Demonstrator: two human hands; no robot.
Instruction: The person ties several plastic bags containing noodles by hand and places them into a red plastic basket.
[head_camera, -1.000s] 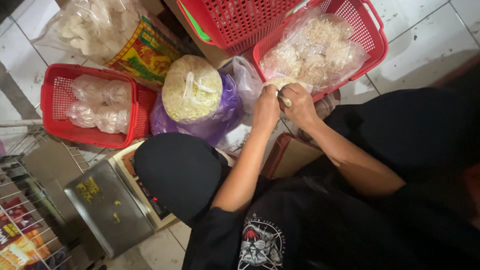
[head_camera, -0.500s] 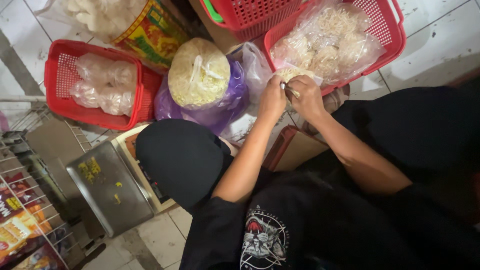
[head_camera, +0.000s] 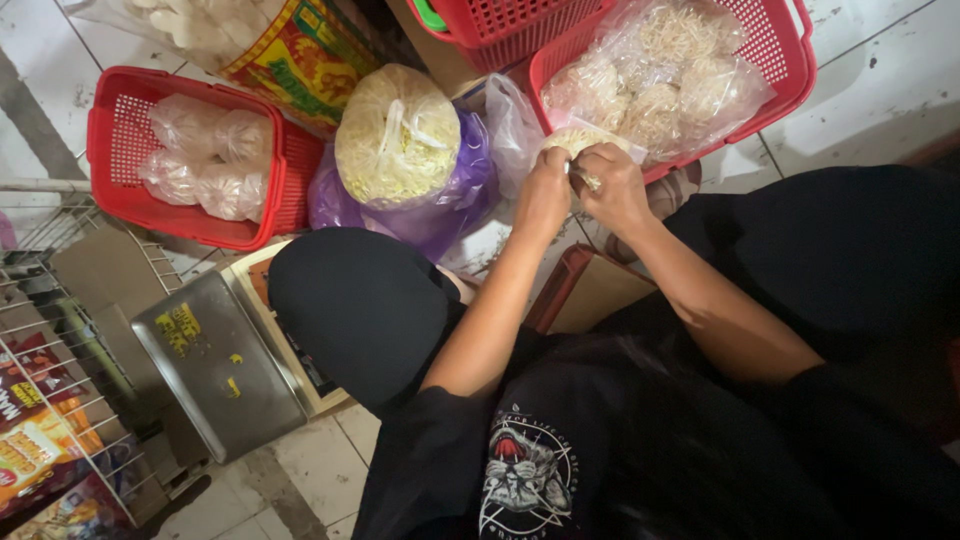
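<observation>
White floor tiles surround red baskets; since a second ago I've leaned closer. My left hand (head_camera: 543, 192) and right hand (head_camera: 612, 187) still pinch the small clear noodle bag (head_camera: 578, 140), upper centre, closing it.

Small food shop: red baskets (head_camera: 150, 150) of bagged goods, weighing scale (head_camera: 215, 365).

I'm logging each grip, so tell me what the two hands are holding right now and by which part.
Both the left hand and the right hand hold a small clear bag of pale noodles by its lower end, fingers pinched there.
</observation>
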